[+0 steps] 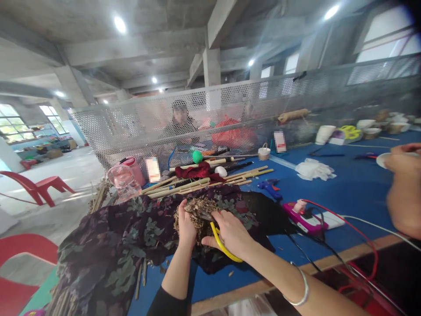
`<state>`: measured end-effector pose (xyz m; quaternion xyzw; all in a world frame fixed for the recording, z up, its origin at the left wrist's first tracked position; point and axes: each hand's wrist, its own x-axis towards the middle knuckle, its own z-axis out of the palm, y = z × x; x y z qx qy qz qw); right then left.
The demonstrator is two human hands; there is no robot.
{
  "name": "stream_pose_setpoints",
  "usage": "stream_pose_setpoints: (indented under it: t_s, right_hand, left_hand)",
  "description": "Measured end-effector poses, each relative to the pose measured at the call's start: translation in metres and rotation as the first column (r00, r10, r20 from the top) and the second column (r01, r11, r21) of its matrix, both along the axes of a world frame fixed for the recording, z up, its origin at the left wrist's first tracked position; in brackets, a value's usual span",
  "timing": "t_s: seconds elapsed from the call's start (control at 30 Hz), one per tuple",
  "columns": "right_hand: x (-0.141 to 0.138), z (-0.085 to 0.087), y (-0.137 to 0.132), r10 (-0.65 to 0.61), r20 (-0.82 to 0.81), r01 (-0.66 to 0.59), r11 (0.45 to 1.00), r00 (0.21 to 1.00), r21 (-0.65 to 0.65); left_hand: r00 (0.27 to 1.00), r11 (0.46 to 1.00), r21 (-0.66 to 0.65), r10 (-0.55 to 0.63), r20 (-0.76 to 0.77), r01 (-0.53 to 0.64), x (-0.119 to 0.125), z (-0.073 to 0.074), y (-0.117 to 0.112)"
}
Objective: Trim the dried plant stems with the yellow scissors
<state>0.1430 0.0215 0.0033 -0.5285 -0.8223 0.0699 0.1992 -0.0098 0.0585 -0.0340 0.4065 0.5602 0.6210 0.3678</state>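
The left hand [187, 226] curls around the near left side of a dried bunch [200, 208], gripping it. The right hand [232, 232] is closed on a yellow-handled tool [226, 252], its dark metal end against the right side of the bunch. The bunch sits on a dark floral cloth [112, 250] spread over the near left of the blue bench [358, 188].

Just beyond the cloth, sticks [184, 188] lie in a loose pile with a maroon cloth [194, 172], a green ball [197, 157] and a white ball [221, 171]. To the right are a blue glue gun [271, 189], a magenta power strip [304, 221] and a crumpled white bag [314, 170].

A co-worker's hand [403, 162] is at the right edge, near a white round thing too cut off to name. Behind a perforated panel [131, 136], a person [180, 125] faces the bench. A red chair [36, 186] stands on the floor at left.
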Motion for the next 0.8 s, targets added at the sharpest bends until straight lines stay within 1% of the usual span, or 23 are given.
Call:
stream_pose_setpoints:
  t_s: [0.17,0.27,0.33,0.53,0.6,0.67,0.8]
  right_hand:
    - [0.002,-0.002,0.001,-0.002,0.013,0.002,0.998,1.0,-0.061]
    - [0.003,-0.004,0.002,0.002,0.03,0.001,0.995,1.0,-0.097]
    - [0.002,-0.004,0.001,-0.006,0.038,0.01,0.992,0.999,-0.128]
    - [-0.004,-0.005,-0.002,-0.063,0.06,0.072,0.984,0.996,-0.164]
    - [-0.005,-0.006,-0.003,-0.062,0.064,0.072,0.983,0.996,-0.171]
    - [-0.006,-0.005,-0.003,-0.052,0.066,0.062,0.984,0.997,-0.168]
    - [-0.009,-0.002,-0.003,-0.069,0.063,0.075,0.992,0.996,-0.098]
  left_hand:
    - [0.99,0.999,-0.016,0.034,-0.135,-0.037,-0.003,-0.006,0.003]
    - [0.969,0.997,-0.023,0.072,-0.237,-0.08,-0.003,-0.006,0.003]
    - [0.957,0.994,-0.042,0.089,-0.277,-0.105,-0.002,-0.005,0.003]
    - [0.941,0.98,-0.099,0.135,-0.309,-0.173,-0.001,-0.003,0.001]
    - [0.937,0.975,-0.117,0.144,-0.319,-0.189,0.0,-0.002,0.001]
    - [0.936,0.974,-0.124,0.141,-0.324,-0.189,0.001,-0.001,0.0]
    - [0.938,0.983,-0.112,0.101,-0.331,-0.145,0.005,0.001,0.0]
